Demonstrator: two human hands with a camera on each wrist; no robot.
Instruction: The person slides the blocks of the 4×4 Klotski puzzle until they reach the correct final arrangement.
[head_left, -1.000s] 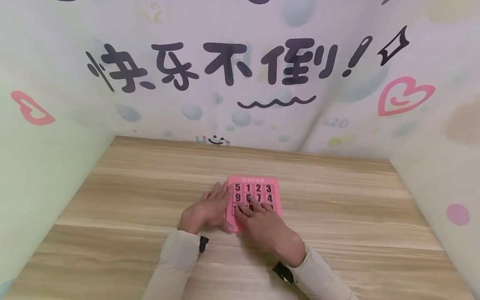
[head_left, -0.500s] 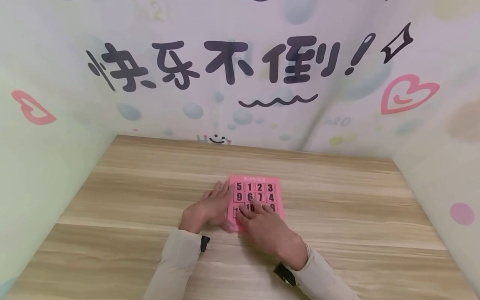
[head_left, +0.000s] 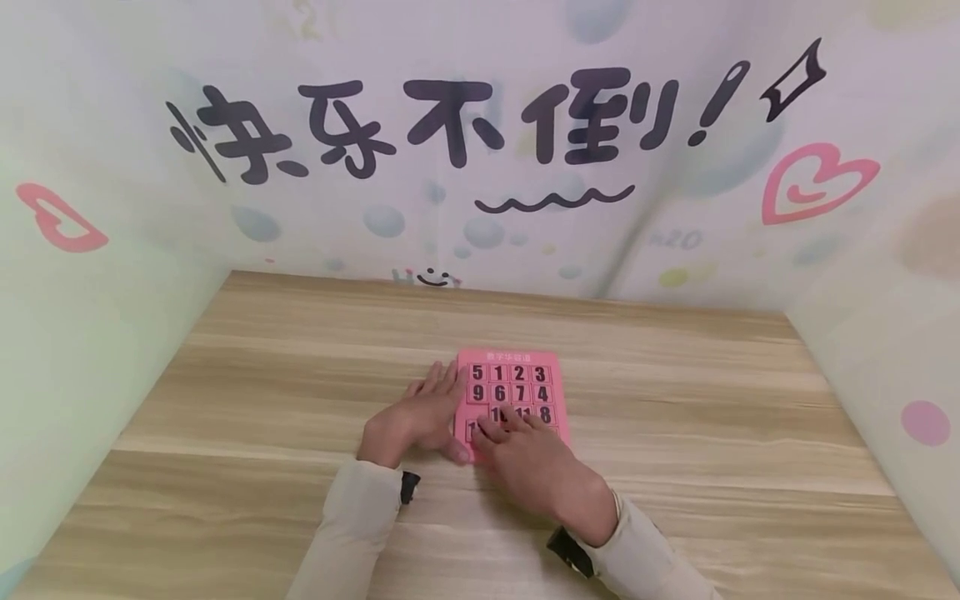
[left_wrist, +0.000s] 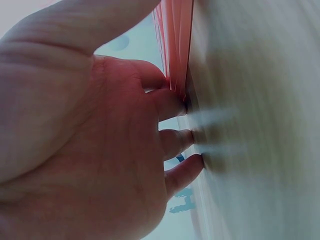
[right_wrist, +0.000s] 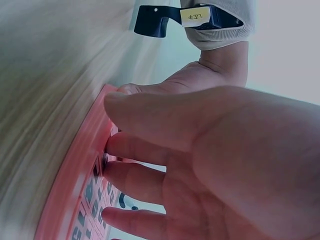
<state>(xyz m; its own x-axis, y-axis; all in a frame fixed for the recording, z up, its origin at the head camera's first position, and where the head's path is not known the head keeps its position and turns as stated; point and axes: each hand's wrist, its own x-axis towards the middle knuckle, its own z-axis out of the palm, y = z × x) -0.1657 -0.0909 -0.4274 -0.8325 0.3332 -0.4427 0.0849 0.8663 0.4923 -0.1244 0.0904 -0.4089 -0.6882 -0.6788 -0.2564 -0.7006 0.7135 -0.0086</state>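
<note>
A pink number sliding puzzle [head_left: 555, 360] lies flat on the table, with black-numbered tiles and pale writing along its top edge. The top rows read 5 1 2 3 and 9 6 7 4. Below the 9 tile [head_left: 477, 393] is a bare pink slot [head_left: 474, 412]; a partly covered tile beginning with 1 [head_left: 471, 431] sits under that slot. My left hand [head_left: 420, 421] rests against the puzzle's left side, fingers spread, thumb at the near-left corner. With extended fingers [right_wrist: 132, 175], my right hand [head_left: 536, 462] touches the lower tiles and hides part of the bottom row.
The wood-grain table [head_left: 675, 417] spreads around the puzzle. A patterned backdrop [head_left: 360, 225] with large black characters rises at the back, and pale side walls [head_left: 90, 333] border left and right. Each wrist carries a black strap [head_left: 568, 552] near the sleeve.
The leftmost third-row tile has slid toward the person, baring a slot under the 9. My right fingers moved slightly nearer with it; the 10, 11 and 8 show more. My left hand stayed put.
</note>
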